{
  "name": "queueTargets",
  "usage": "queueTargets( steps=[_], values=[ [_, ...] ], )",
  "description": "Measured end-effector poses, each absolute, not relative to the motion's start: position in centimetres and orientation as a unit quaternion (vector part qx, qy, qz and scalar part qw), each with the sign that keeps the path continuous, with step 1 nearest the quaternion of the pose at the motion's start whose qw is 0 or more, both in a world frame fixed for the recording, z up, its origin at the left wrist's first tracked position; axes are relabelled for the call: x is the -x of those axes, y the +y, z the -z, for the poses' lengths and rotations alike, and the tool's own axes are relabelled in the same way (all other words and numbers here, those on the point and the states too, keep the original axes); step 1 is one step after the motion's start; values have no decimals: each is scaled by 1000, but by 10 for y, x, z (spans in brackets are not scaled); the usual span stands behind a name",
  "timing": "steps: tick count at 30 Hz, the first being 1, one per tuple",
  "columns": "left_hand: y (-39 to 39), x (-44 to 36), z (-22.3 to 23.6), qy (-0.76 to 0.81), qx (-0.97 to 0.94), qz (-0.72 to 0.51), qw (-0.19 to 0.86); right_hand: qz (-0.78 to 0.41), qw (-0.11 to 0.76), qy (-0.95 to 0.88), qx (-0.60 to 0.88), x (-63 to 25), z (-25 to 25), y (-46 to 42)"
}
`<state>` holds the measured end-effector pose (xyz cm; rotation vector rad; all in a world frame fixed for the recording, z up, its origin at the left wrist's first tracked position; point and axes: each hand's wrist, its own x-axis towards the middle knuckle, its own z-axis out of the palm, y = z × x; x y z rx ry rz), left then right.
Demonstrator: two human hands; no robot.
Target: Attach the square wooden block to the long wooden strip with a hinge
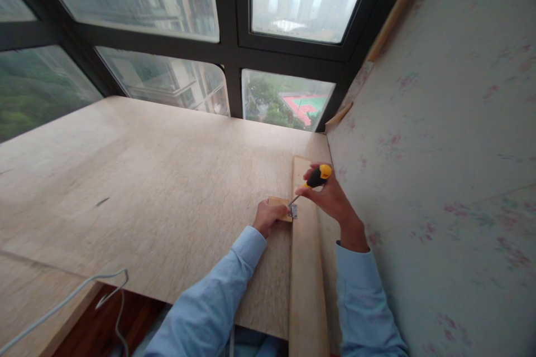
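My right hand [329,195] grips a screwdriver [319,176] with a yellow and black handle. Its shaft slants down to the left, and the tip meets a small metal hinge [294,211]. The hinge spans a long wooden board [307,268] and a small wooden block [278,201] beside it. With thumb and fingers, my left hand [270,217] holds the block against the board's left edge, close to the hinge. Any screw under the tip is too small to make out.
The board lies on a pale tabletop [167,178], along a flower-patterned wall [439,122] on the right. Dark-framed windows [230,56] stand behind. At lower left, a white cable [84,284] runs over the edge near an opening. A small dark mark [103,201] shows on the tabletop.
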<state>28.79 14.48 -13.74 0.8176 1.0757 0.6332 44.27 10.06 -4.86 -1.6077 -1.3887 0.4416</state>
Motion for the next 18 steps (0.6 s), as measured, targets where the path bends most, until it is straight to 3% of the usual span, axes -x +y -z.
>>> queueTargets(
  steps=[4,7,14,18],
  values=[
    [145,-288,140,484,-371,-293,736,-331,489,-586,555,-452,52,92],
    [145,-288,139,483,-367,-297,737,-364,487,-581,542,-454,49,92],
    [145,-288,137,486,-363,-301,736,-74,421,-524,736,-439,43,105],
    [144,-288,136,493,-373,-292,730,-169,475,-551,665,-441,44,104]
  ],
)
